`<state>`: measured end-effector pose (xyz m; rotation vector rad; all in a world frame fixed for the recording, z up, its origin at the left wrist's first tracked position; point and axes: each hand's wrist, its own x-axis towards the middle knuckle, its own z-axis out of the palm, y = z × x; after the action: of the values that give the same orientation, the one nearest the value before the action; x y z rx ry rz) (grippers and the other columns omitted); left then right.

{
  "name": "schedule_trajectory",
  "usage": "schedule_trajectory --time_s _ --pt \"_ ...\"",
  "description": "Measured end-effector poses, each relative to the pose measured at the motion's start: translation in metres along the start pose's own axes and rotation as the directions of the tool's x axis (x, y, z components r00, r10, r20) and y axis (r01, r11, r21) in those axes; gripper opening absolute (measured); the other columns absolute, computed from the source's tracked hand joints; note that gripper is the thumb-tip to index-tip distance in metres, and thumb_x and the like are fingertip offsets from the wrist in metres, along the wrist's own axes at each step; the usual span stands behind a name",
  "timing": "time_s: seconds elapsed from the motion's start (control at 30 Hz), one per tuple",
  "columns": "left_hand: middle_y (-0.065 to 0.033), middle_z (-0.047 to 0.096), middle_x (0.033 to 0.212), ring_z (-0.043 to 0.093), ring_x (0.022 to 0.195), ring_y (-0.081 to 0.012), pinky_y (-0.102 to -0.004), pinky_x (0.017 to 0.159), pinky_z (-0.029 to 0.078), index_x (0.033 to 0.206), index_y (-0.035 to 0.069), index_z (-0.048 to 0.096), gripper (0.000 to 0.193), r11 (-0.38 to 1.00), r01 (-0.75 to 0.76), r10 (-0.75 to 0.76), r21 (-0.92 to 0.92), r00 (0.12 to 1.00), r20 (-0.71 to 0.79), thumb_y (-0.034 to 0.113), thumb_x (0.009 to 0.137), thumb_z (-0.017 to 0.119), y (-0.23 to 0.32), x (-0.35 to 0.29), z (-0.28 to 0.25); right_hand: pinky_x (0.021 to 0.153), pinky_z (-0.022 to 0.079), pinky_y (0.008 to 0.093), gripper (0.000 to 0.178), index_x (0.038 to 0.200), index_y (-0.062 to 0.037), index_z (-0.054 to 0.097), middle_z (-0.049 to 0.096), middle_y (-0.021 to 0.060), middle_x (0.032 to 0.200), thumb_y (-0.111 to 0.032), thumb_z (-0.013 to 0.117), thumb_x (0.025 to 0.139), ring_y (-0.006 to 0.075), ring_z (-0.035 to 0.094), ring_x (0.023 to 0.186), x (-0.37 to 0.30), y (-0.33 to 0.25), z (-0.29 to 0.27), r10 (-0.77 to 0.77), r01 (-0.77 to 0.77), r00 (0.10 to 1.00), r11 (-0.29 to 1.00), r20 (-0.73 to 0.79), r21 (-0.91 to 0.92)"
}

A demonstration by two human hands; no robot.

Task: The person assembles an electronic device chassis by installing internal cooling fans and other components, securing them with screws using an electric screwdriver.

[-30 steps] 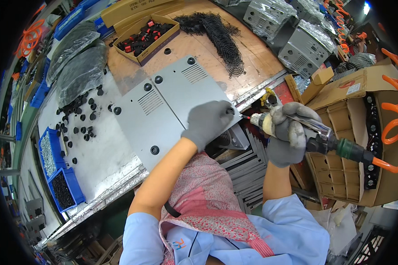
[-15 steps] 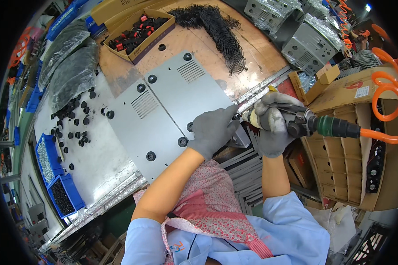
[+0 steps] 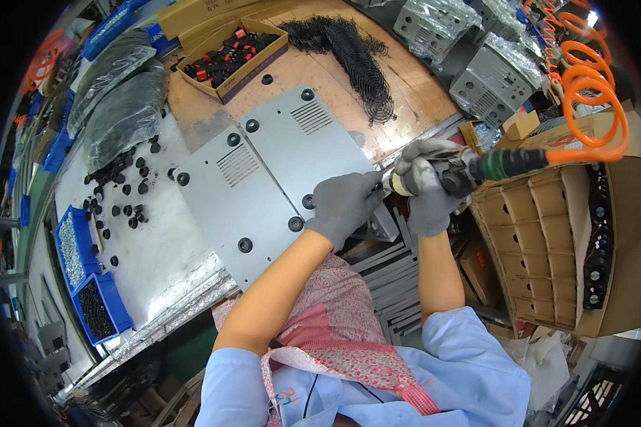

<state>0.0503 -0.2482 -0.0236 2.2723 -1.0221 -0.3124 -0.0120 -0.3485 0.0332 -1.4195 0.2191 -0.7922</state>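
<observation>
Two grey panels lay side by side on the surface. The right hand gripped a driver; its nose, visibly apart one second earlier, now met the left hand at the panel corner. Whether the left fingers pinched anything could not be told. The driver's rear and orange hose had swung upward in view. Two black feet beside the left hand, previously covered, were exposed.
</observation>
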Motion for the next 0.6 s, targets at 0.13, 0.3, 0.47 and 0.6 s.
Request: schedule_trajectory --time_s 0.13,0.3,0.47,0.6 --pt "-0.0067 0.064 0.079 0.062 0.068 -0.0240 -0.0367 0.060 0.048 0.103 0.019 0.063 0.027 1.000 -0.017 0.017 -0.003 1.000 -0.021 0.029 0.078 0.061 -0.005 -0.003 0.004 0.060 0.047 0.0222 0.024 0.100 0.0015 0.047 0.056 0.0095 0.083 0.008 0.048 0.077 0.0118 0.057 0.069 -0.008 -0.031 0.013 -0.062 0.063 0.998 0.995 -0.012 0.081" --pt "-0.0108 0.062 0.088 0.060 0.084 -0.0210 -0.0316 0.073 0.050 0.106 0.001 0.055 0.038 0.140 0.211 -0.244 -0.967 0.954 0.173 0.034 0.086 0.056 -0.021 -0.010 -0.043 0.066 0.048 0.0381 0.038 0.105 -0.0005 0.043 0.055 0.0137 0.088 -0.020 0.060 0.077 0.0204 0.054 0.070 -0.029 -0.073 0.011 -0.354 0.327 0.934 0.903 0.051 0.280" --pt "-0.0165 0.056 0.102 0.058 0.095 -0.0284 -0.0380 0.085 0.050 0.117 -0.001 0.044 0.044 -0.522 0.175 -0.126 -0.835 0.952 0.279 0.037 0.095 0.041 -0.038 -0.051 -0.051 0.063 0.050 0.0365 0.039 0.103 -0.0063 0.043 0.055 0.0151 0.088 -0.027 0.066 0.078 0.0210 0.056 0.070 -0.048 -0.083 0.016 -0.371 0.306 0.917 0.889 0.144 0.340" --pt "-0.0209 0.050 0.112 0.054 0.103 -0.0303 -0.0417 0.088 0.049 0.120 -0.004 0.041 0.038 -0.601 0.211 -0.140 -0.771 0.922 0.362 0.025 0.096 0.038 -0.030 -0.086 -0.041 0.063 0.050 0.0364 0.043 0.104 -0.0059 0.044 0.055 0.0147 0.090 -0.028 0.069 0.078 0.0205 0.057 0.069 -0.056 -0.074 0.028 -0.312 0.212 0.931 0.884 0.188 0.416"
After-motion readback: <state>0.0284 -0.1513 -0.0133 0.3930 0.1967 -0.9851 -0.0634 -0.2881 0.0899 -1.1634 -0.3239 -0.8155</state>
